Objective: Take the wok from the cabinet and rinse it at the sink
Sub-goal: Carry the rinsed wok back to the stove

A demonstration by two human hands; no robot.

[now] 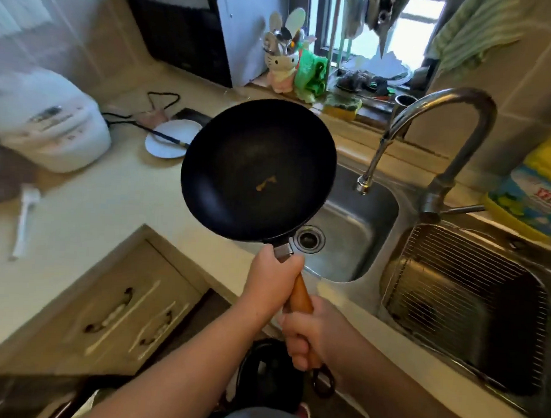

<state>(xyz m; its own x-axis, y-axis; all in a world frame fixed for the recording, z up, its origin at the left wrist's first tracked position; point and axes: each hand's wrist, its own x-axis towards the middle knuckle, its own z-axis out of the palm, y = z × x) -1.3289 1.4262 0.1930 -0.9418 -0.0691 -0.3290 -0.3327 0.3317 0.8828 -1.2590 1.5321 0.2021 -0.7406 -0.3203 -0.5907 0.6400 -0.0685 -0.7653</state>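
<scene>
The black wok point(258, 170) is held in the air over the left basin of the sink point(355, 231) and the adjoining counter edge, its bowl facing the camera, a small orange-brown mark on its inner surface. Both hands grip its wooden handle point(300, 293): the left hand point(273, 276) is closed around it close to the metal collar, and the right hand point(311, 333) is closed around the lower end, above the dark hanging loop. The wok's far rim overlaps a white plate point(168, 139) on the counter point(88, 200). The curved faucet point(441, 137) stands to the wok's right, its spout apart from the rim with open basin between. The right basin holds a wire rack point(467, 280). A yellow and blue bottle point(537, 191) beside the faucet bears red writing, too blurred to read. The rice cooker point(47, 123) on the left carries panel markings, also illegible.
</scene>
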